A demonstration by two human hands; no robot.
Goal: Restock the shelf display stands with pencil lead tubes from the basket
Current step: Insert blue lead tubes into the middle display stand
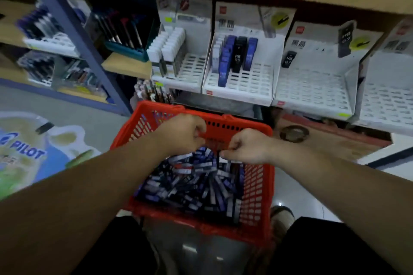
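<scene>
Head view: left hand [182,134] and right hand [245,147] hang over the red basket [225,127], fingers curled inward. Blur hides whether either pinches anything. Pencil lead tubes [194,185] lie heaped just under the fingertips, long axes pointing every way. Beyond the fingers, the barest display stand [312,89] is nearer the right hand.

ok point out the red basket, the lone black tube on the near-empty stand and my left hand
red basket [219,131], head view, its far wall
black tube [289,59], head view, middle of its body
left hand [182,134], head view, back of the hand
</scene>
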